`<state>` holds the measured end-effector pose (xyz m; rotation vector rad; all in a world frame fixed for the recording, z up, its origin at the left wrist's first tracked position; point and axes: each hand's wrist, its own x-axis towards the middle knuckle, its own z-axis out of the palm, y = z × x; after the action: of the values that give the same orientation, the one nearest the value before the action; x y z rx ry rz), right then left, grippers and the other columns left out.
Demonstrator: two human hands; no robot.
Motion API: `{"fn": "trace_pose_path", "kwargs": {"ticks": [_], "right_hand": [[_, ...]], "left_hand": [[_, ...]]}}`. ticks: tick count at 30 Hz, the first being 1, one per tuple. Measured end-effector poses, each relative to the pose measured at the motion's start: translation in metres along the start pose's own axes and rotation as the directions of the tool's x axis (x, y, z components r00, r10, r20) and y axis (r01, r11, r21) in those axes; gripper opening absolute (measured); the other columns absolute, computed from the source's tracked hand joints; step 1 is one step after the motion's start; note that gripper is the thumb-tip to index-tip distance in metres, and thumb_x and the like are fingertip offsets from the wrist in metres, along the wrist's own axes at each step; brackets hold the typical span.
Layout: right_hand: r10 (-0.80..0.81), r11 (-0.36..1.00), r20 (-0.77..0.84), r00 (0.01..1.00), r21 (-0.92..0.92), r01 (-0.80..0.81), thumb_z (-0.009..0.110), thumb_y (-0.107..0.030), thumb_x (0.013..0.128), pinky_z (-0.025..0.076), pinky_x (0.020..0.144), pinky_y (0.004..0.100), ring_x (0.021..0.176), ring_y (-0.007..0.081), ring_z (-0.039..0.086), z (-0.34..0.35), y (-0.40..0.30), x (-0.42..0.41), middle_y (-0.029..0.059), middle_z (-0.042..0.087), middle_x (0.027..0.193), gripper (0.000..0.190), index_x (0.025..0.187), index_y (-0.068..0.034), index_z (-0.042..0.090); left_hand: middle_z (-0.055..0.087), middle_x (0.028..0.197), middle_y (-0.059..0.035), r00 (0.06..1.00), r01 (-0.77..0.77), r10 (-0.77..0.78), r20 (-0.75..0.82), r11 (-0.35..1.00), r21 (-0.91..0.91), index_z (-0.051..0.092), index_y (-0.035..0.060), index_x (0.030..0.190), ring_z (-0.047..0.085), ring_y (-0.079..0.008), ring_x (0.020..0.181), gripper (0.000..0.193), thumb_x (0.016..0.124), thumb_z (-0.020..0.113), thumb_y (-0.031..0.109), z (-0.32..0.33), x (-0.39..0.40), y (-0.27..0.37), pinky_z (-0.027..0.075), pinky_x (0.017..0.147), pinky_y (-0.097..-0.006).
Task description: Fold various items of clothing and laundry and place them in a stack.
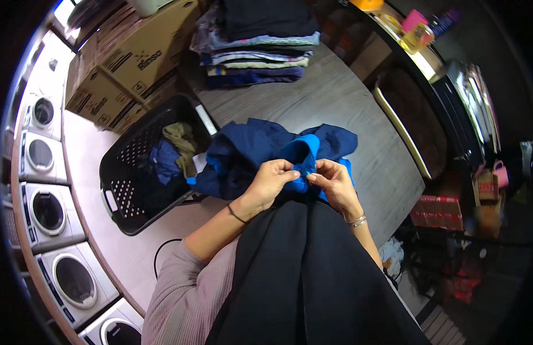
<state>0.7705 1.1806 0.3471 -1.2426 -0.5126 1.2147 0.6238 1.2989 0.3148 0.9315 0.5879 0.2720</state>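
Observation:
A navy garment with a bright blue collar (308, 148) lies bunched at the near part of the grey wood-grain table (335, 86). My left hand (273, 179) pinches one side of the blue collar between thumb and fingers. On the collar's other side, my right hand (333, 179) grips the blue fabric in the same way, close to the left fingertips. The navy cloth (249, 146) spreads to the left and beyond both hands. Part of the garment below the collar is hidden by the hands and my black apron or clothing.
A black laundry basket (152, 211) holding clothes stands left of the table. Beyond the garment is a stack of folded clothes (257, 60). Cardboard boxes (132, 64) stand at the upper left, front-loading machines (48, 211) along the far left. A padded chair (404, 129) is at the right.

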Motion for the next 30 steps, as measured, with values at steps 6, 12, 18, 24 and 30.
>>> {"fn": "trace_pose_path", "kwargs": {"ticks": [6, 12, 18, 24, 30], "right_hand": [[-0.063, 0.997, -0.048, 0.997, -0.053, 0.061, 0.067, -0.007, 0.090, 0.049, 0.070, 0.0218, 0.073, 0.0063, 0.058, -0.009, -0.003, -0.014, -0.0002, 0.063, 0.081, 0.008, 0.093, 0.000, 0.063], [-0.419, 0.733, -0.187, 0.888, -0.647, 0.210, 0.062, -0.002, 0.089, 0.047, 0.064, 0.0285, 0.066, 0.0180, 0.058, 0.003, -0.001, -0.021, 0.0106, 0.054, 0.077, 0.012, 0.085, 0.003, 0.051], [-0.638, 0.510, -0.084, 0.766, -0.791, 0.338, 0.064, 0.002, 0.082, 0.044, 0.061, 0.0338, 0.066, 0.0283, 0.054, 0.008, 0.006, -0.021, 0.0158, 0.052, 0.078, 0.014, 0.085, 0.004, 0.051], [-0.383, 0.902, -0.422, 0.822, -0.363, 0.235, 0.066, -0.003, 0.087, 0.044, 0.062, 0.0261, 0.068, 0.0090, 0.051, 0.014, 0.022, -0.023, 0.0023, 0.057, 0.076, 0.009, 0.087, 0.003, 0.059], [-0.572, 0.739, -0.355, 0.740, -0.614, 0.277, 0.067, -0.003, 0.086, 0.047, 0.067, 0.0238, 0.077, 0.0082, 0.058, 0.018, 0.028, -0.025, 0.0024, 0.064, 0.084, 0.007, 0.089, 0.003, 0.063]], "left_hand": [[0.065, 0.088, -0.0055, 0.999, 0.001, 0.000, 0.039, 1.000, -0.005, 0.062, -0.0039, 0.098, 0.060, -0.0086, 0.080, 0.011, 0.088, 0.063, 0.001, 0.019, -0.003, 0.014, 0.050, 0.076, -0.0229], [0.065, 0.089, -0.0037, 0.995, 0.035, -0.035, 0.097, 0.999, -0.004, 0.062, -0.0021, 0.098, 0.060, -0.0075, 0.082, 0.010, 0.089, 0.063, 0.003, 0.026, 0.003, 0.010, 0.049, 0.078, -0.0218], [0.065, 0.084, -0.0016, 0.998, -0.015, 0.010, 0.066, 0.997, 0.075, 0.064, -0.0012, 0.094, 0.058, -0.0052, 0.076, 0.008, 0.089, 0.064, 0.004, 0.032, 0.006, 0.005, 0.047, 0.071, -0.0199], [0.061, 0.073, 0.0016, 0.987, -0.147, 0.157, -0.023, 0.959, 0.244, 0.064, -0.0013, 0.084, 0.050, -0.0022, 0.065, 0.009, 0.087, 0.066, 0.007, 0.042, 0.007, 0.008, 0.042, 0.058, -0.0192], [0.060, 0.072, 0.0014, 0.979, -0.189, 0.203, -0.028, 0.946, 0.264, 0.064, -0.0016, 0.081, 0.051, -0.0030, 0.065, 0.009, 0.086, 0.066, 0.006, 0.036, 0.013, -0.005, 0.042, 0.058, -0.0206]]}}
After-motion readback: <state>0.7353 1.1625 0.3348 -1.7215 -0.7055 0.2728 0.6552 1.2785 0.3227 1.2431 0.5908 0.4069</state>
